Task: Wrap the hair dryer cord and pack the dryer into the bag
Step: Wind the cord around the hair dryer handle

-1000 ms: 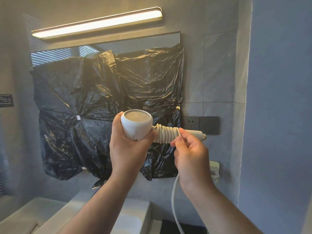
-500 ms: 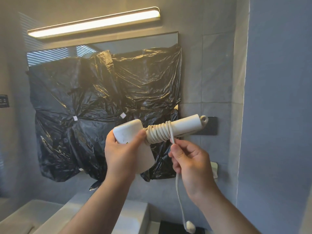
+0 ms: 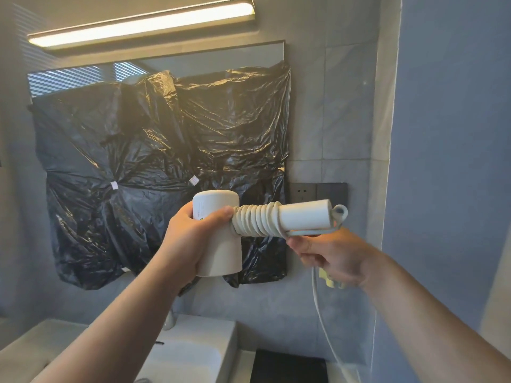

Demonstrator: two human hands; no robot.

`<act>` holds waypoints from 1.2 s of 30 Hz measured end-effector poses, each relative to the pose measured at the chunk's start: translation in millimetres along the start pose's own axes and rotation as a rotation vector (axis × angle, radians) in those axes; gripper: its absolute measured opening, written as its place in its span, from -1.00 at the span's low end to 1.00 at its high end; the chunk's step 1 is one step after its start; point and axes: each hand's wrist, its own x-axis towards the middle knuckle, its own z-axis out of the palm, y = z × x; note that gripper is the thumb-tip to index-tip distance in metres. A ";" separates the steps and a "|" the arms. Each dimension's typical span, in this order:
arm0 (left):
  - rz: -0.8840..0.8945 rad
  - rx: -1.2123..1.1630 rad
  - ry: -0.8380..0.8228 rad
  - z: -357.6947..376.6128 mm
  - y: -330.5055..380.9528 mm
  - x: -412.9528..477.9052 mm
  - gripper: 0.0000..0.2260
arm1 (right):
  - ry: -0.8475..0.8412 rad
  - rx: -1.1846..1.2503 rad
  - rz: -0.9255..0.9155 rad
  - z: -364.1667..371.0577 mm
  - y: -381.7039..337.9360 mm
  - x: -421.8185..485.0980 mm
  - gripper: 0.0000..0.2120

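Observation:
I hold a white hair dryer [image 3: 301, 215] up in front of me, its handle pointing right and its barrel pointing down. My left hand [image 3: 188, 239] grips the dryer's head. Several turns of the white cord [image 3: 255, 219] sit tight around the handle near the head. My right hand [image 3: 331, 255] is under the handle's free end, shut on the cord, whose loose length [image 3: 322, 324] hangs down from it toward the counter. No bag for packing is in view.
Black plastic sheeting [image 3: 154, 167] covers the mirror behind the dryer. A dark wall socket [image 3: 318, 193] is just behind the handle's end. A white basin and counter [image 3: 190, 352] lie below, a blue wall [image 3: 453, 161] stands at the right, and a light bar [image 3: 141, 22] glows above.
The dryer has turned so its barrel now points down instead of its grille facing me. My right hand carried the cord round the handle and now sits under its free end.

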 end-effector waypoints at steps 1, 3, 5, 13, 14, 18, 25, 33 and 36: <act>-0.002 0.019 -0.039 -2.1 0.7 1.3 -0.60 | -0.052 -0.037 0.027 -5.3 -4.0 -0.7 -0.77; 0.011 0.050 -0.107 -5.6 2.6 3.0 -0.59 | -0.123 -0.219 0.079 -10.1 -16.1 -5.6 -0.81; 0.025 0.100 -0.151 -6.8 4.3 4.4 -0.57 | -0.154 -0.371 0.156 -11.1 -25.3 -6.8 -0.83; 0.168 0.432 -0.204 -1.9 5.3 9.5 -0.58 | -0.137 -0.482 0.352 -8.1 -10.8 1.8 -0.89; 0.198 0.473 -0.199 0.1 4.8 9.0 -0.57 | -0.120 -0.520 0.370 -6.9 -8.0 3.7 -0.89; 0.303 0.634 -0.143 8.3 2.2 5.3 -0.46 | 0.076 -0.752 0.430 0.9 4.4 16.1 -0.84; 0.501 0.894 -0.013 21.5 3.5 -6.0 -0.30 | 0.231 -0.832 0.539 2.6 15.3 28.1 -0.83; 0.533 0.672 0.313 19.6 -22.7 -4.6 -0.27 | 0.488 -0.347 0.324 14.1 10.5 26.6 -0.82; 0.481 0.442 0.365 21.6 -23.5 -7.7 -0.36 | 0.565 -0.239 0.176 23.1 17.7 24.6 -0.87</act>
